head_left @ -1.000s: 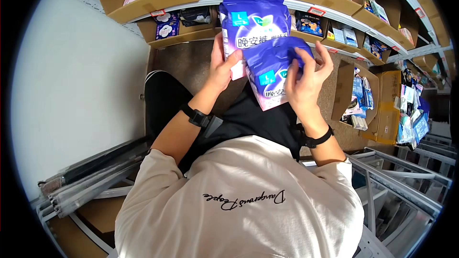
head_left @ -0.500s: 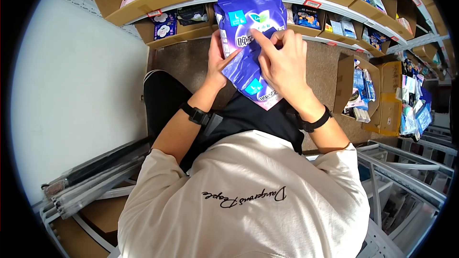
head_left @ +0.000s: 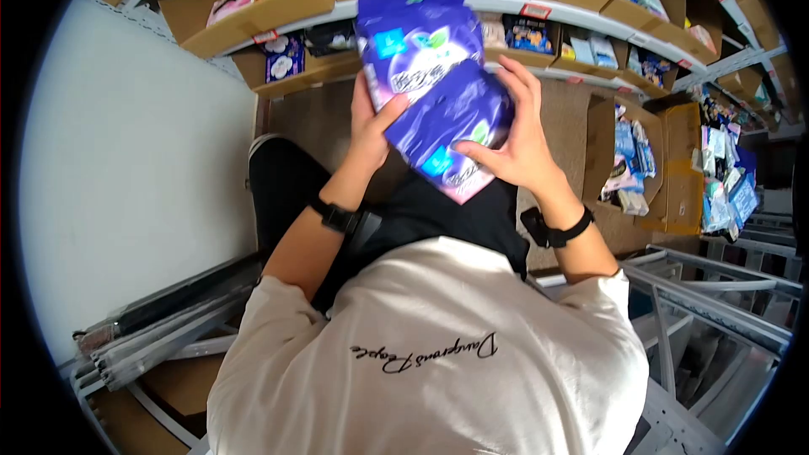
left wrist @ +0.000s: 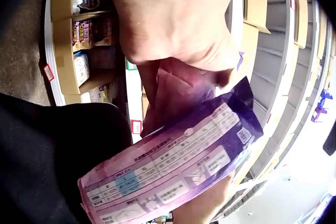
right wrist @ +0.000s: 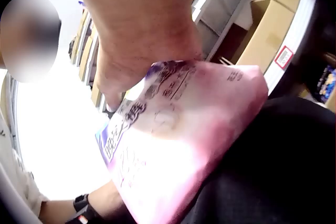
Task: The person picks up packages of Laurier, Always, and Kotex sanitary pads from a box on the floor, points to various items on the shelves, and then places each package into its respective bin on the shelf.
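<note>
Two purple-and-pink packages are held up over the lap in the head view. The left hand grips the rear package by its lower left side, thumb on the front. Overlapping it in front is the nearer package, tilted; the right hand holds this one at its right side, thumb across the printed face and fingers round the upper edge. In the left wrist view, printed text covers a package's back. Pink plastic of the nearer package fills the middle of the right wrist view, below the hand.
Shelves with cardboard bins of packaged goods curve across the far side. On the floor at right stand an open carton and a second carton with packs. Metal racks flank the person; a white panel is at left.
The right hand first moved left across the packages' fronts, then back to the right side of the nearer package, which it now holds. Both packages have shifted slightly left in the head view.
</note>
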Tool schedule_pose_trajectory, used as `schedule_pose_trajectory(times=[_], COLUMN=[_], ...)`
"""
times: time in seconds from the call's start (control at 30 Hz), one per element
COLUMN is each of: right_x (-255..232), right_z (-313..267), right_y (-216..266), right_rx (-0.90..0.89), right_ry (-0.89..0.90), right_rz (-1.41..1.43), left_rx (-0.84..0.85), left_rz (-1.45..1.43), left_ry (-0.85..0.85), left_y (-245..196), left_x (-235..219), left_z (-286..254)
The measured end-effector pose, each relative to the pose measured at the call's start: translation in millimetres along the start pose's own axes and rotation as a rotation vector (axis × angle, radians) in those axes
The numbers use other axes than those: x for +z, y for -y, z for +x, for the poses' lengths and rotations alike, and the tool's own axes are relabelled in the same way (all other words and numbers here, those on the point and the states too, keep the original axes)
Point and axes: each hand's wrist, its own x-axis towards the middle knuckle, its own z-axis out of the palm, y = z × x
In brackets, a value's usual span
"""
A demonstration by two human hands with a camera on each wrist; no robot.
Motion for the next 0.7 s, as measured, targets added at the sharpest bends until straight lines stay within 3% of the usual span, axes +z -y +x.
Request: schedule_pose_trajectory(times=[0.03, 0.07, 0.1, 0.17, 0.23, 0.37, 0.43, 0.5, 0.57, 0.63, 0.7], right_x=[-1, 0, 0, -12, -8, 1, 5, -3, 4, 27, 45], right_z=[-1, -8, -13, -3, -3, 20, 58, 116, 172, 214, 239], right_y=[-8, -22, -38, -37, -41, -53, -55, -57, -80, -128, -142], right_rx=[0.112, 0.337, 0.416, 0.443, 0.615, 0.501, 0.482, 0.429, 0.043, -0.053, 0.002], right_ry=[-0.015, 0.100, 0.220, 0.621, 0.652, 0.525, 0.259, 0.304, 0.366, 0.569, 0.628], right_rz=[0.033, 0.283, 0.413, 0.256, 0.360, 0.516, 0.699, 0.499, 0.049, -0.148, -0.261], left_rx=[-0.012, -0.020, -0.030, -0.043, -0.019, 0.050, 0.118, 0.173, 0.175, 0.169, 0.174], left_rz=[-0.058, -0.081, -0.103, -0.222, -0.184, -0.042, -0.034, -0.054, -0.101, -0.150, -0.165], left_ry=[-0.021, -0.046, -0.073, -0.079, -0.115, -0.121, -0.107, -0.163, -0.194, -0.204, -0.221], left_y=[-4, -7, -10, -18, -30, -62, -85, -95, -103, -114, -114], left_x=[-4, -10, -18, -37, -54, -91, -104, -131, -150, -154, -152], left_z=[-1, 0, 1, 5, 8, 9, 10, 12, 13, 13, 12])
